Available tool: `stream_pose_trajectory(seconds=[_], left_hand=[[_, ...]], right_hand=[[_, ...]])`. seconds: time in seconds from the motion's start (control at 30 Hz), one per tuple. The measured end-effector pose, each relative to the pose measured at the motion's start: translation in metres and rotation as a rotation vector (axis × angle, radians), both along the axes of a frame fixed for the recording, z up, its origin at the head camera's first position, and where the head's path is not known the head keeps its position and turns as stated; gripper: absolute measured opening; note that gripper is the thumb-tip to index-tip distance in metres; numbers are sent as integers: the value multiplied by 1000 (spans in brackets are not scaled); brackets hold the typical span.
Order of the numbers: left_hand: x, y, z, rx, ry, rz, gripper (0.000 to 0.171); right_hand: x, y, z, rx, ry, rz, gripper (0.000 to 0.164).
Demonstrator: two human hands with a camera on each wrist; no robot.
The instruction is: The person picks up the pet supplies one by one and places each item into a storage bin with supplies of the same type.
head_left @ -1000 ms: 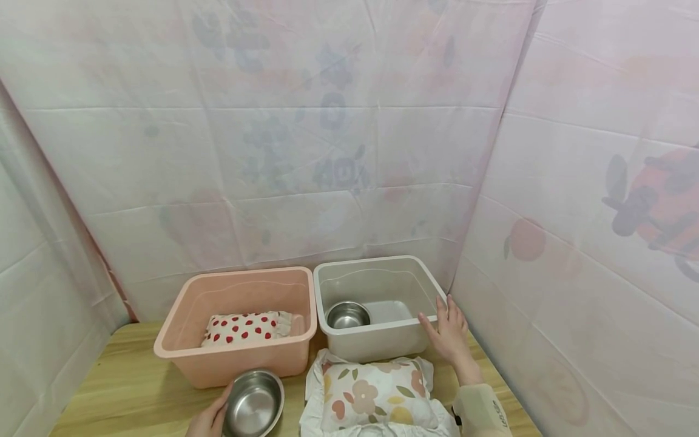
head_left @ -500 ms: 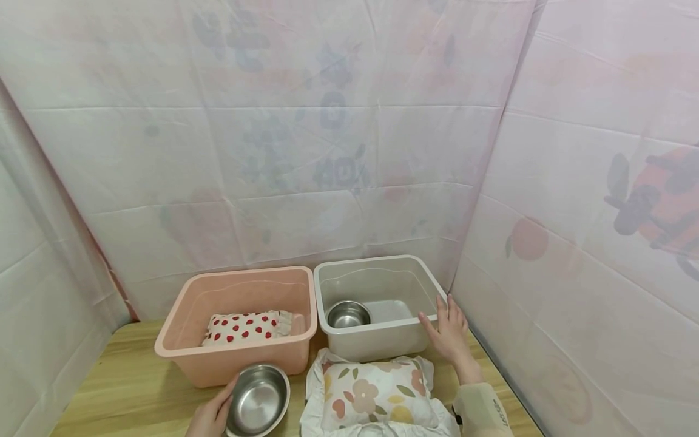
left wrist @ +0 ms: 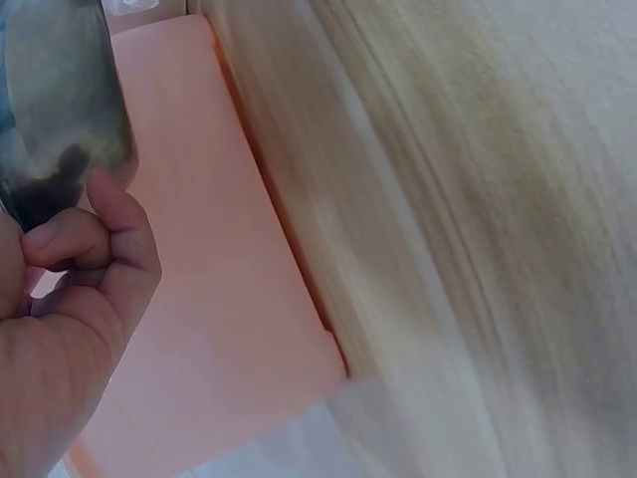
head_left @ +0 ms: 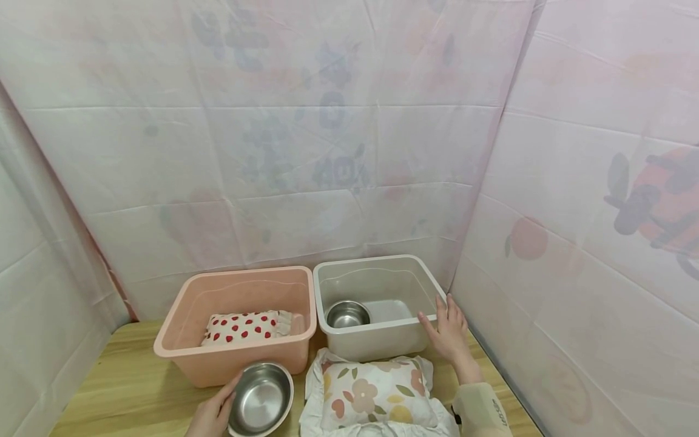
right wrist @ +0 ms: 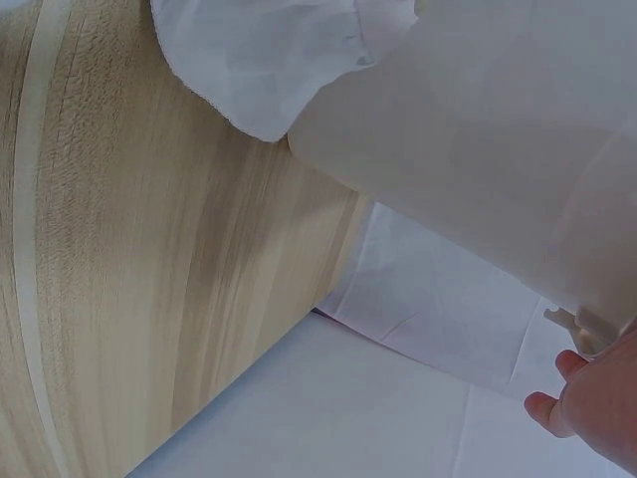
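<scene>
A round stainless steel bowl [head_left: 261,400] is tilted in front of the pink bin [head_left: 240,358]. My left hand [head_left: 212,414] grips it by its left edge. From the left wrist view, the fingers pinch the bowl's [left wrist: 68,90] edge, with the bin's pink wall beyond. My right hand [head_left: 451,337] rests on the front right corner of the light grey bin [head_left: 377,340], fingers extended and spread. Only a few of its fingertips show in the right wrist view, by the bin's rim. Inside the grey bin sits a smaller steel bowl [head_left: 348,315], at the left.
A small strawberry-print pillow [head_left: 244,328] lies in the pink bin. In front of the grey bin, a ruffled floral pillow [head_left: 377,394] lies on the wooden table [head_left: 131,388]. Printed cloth curtains [head_left: 306,145] hang behind and at both sides, close to the bins.
My left hand has carried the steel bowl slightly to the right and up, toward the pink bin's front wall. My right hand has stayed at the grey bin's corner.
</scene>
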State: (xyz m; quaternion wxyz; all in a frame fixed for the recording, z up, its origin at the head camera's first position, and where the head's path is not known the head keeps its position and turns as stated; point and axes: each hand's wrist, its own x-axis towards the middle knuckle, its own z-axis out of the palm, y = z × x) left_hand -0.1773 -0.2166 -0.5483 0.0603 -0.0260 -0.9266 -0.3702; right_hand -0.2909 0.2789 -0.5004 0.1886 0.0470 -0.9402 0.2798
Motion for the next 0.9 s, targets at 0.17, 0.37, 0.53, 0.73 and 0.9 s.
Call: stream_pose_trajectory(seconds=[0.17,0.37,0.53,0.73,0.9], left_hand=[[-2,2,6,3,-49,-7,42],[-2,5,10,-12,-6,-3,40],[1,11,12,-62,172,7,40],[3,14,18,-69,223,9,40],[2,17,18,-57,325,0,43]], right_hand=[[0,0,2,2,-20,0,74],[0,-1,2,-1,-19,-1,73],[0,-1,1,5,-10,-5,73],[-1,0,0,1,-6,0,73],[-1,0,0,-2,-2,4,73]])
